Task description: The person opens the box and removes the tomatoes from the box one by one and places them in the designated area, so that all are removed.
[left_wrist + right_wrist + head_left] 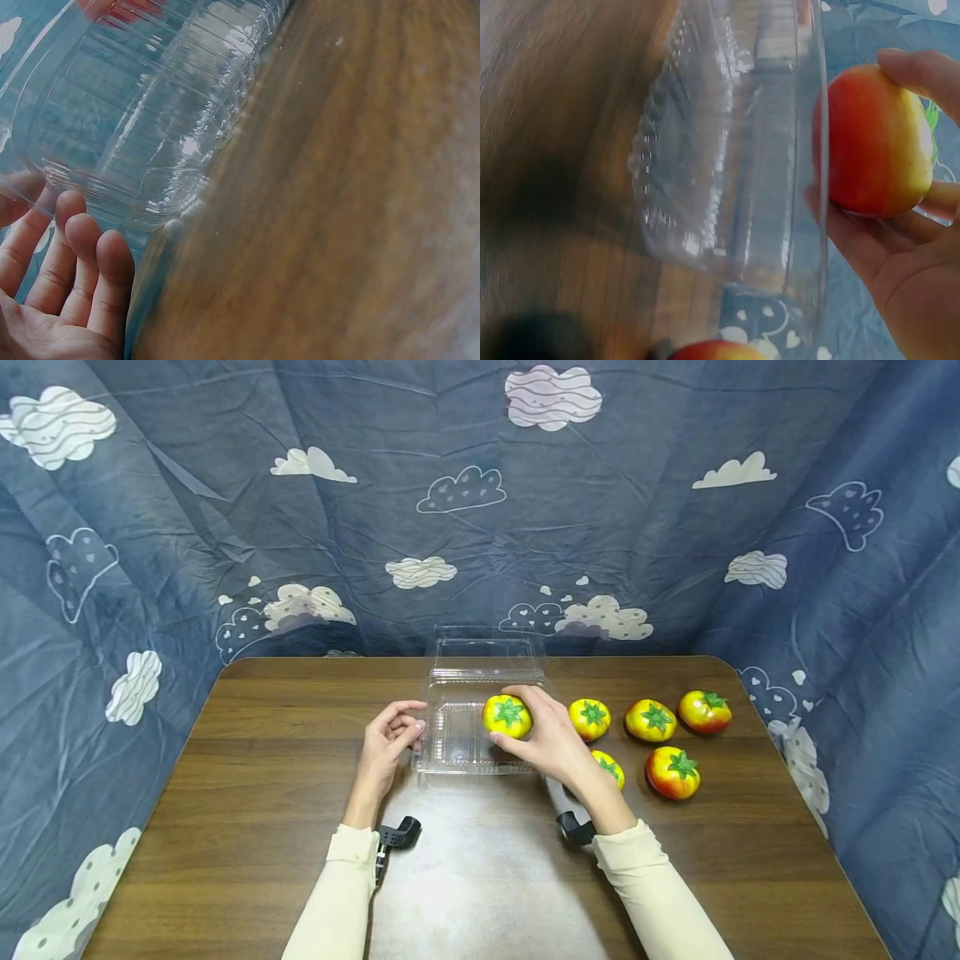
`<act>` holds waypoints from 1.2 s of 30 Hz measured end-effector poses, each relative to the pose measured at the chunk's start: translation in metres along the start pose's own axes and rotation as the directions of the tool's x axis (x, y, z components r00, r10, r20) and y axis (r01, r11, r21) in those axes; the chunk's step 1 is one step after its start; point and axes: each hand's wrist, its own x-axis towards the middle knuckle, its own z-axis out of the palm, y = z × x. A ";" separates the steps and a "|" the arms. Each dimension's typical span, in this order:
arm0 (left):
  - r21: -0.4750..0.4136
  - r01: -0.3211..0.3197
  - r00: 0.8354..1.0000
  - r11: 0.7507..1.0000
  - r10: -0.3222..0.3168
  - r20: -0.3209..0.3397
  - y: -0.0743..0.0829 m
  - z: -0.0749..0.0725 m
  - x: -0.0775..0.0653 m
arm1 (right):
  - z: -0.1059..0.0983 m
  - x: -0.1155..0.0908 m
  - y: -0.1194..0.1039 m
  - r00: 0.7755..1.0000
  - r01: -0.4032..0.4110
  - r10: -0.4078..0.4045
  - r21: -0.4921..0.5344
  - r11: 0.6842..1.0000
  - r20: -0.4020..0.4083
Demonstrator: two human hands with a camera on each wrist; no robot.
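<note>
A clear plastic clamshell container [450,739] stands on the table, its lid [487,653] raised at the back. My right hand [551,739] grips a red-and-yellow fruit [507,716] with a green star-shaped leafy top, between thumb and fingers. The fruit is over the right half of the container; in the right wrist view the fruit [877,142] shows beyond the near rim. At the container's left side, my left hand [386,743] pinches the rim between thumb and index finger, the other fingers loosely bent beside the wall.
Several similar fruits lie on the table right of the container, among them one fruit [590,720] close by, another [672,773] nearer the front and one [705,712] farthest right. My right forearm partly covers one fruit [611,768]. Behind the wooden table [262,777] hangs a blue cloud-patterned curtain [390,535].
</note>
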 end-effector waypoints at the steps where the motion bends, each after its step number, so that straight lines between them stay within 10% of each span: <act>1: 0.001 -0.001 1.000 1.000 0.001 0.000 0.000 0.000 0.000 | -0.002 -0.001 0.001 1.000 0.006 -0.006 0.001 1.000 -0.004; 36: -0.008 0.018 1.000 1.000 -0.018 -0.007 0.001 0.001 -0.001 | -0.086 -0.052 0.058 0.990 -0.081 0.061 -0.154 0.985 -0.129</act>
